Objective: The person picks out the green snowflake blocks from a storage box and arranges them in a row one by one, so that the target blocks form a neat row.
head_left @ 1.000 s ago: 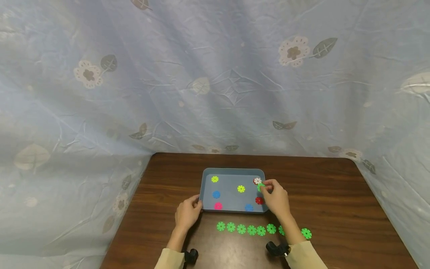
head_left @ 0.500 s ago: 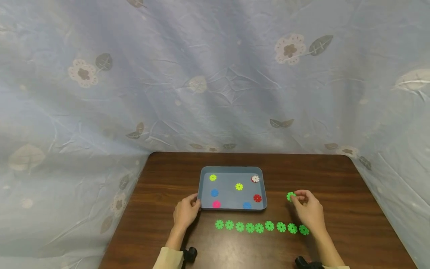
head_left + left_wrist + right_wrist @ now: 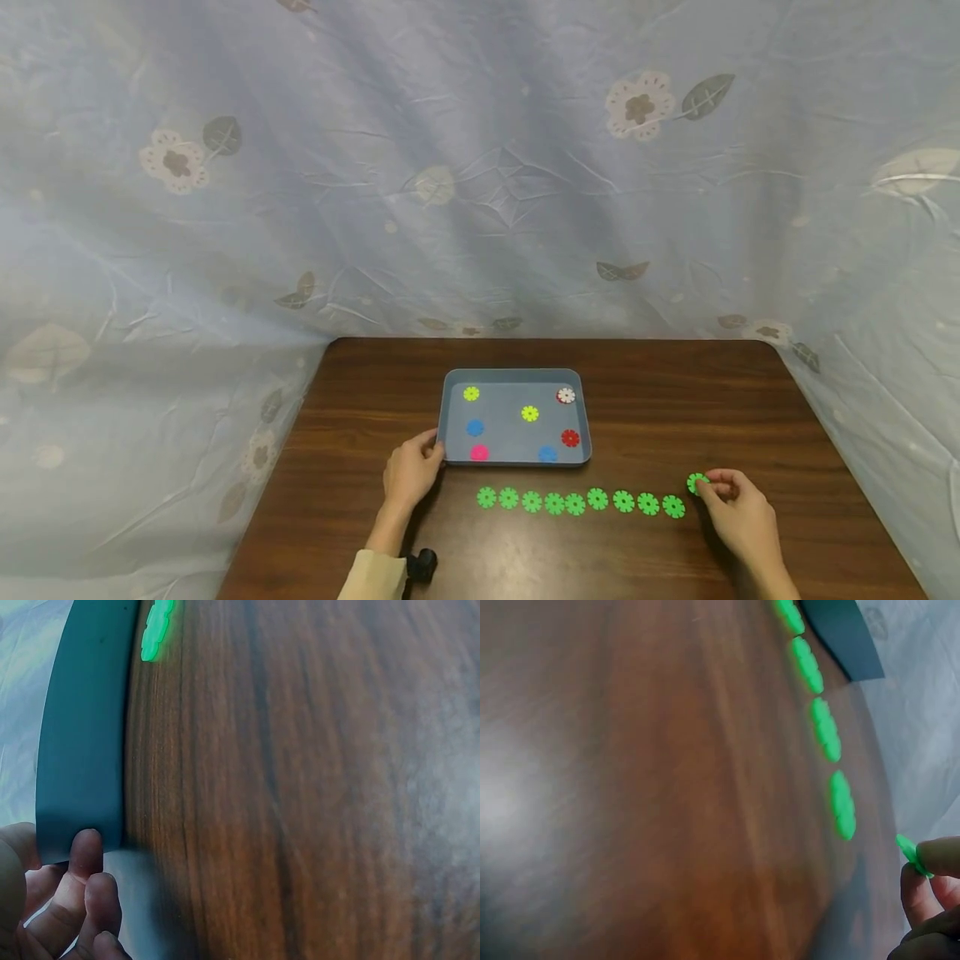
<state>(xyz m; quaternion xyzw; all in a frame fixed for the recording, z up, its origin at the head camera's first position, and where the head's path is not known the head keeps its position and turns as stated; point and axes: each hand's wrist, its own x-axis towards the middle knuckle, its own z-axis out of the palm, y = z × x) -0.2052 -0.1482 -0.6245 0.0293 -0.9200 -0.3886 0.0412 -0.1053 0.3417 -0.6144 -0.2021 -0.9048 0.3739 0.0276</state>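
My right hand (image 3: pixel 746 518) pinches a green snowflake disc (image 3: pixel 697 483) between thumb and finger, just past the right end of a row of several like green discs (image 3: pixel 554 503) lying on the table. In the right wrist view the held disc (image 3: pixel 909 851) is tilted, above the table's surface. With the left hand (image 3: pixel 408 475) I hold the near left corner of a grey-blue tray (image 3: pixel 502 429); the left wrist view has a fingertip (image 3: pixel 87 849) pressed on the outside of its wall (image 3: pixel 84 735). Some left fingers are hidden at the tray's corner.
Inside the tray lie two yellow discs (image 3: pixel 530 413), two blue ones (image 3: pixel 475 427), a pink one (image 3: pixel 479 452), a red one (image 3: pixel 570 438) and a white disc (image 3: pixel 566 396) overlapping another red one. A patterned curtain (image 3: pixel 480 208) hangs behind the brown wooden table (image 3: pixel 675 400).
My right hand has carried the green disc out of the tray, rightward and then toward me to the row's right end. The left hand keeps its place at the tray corner.
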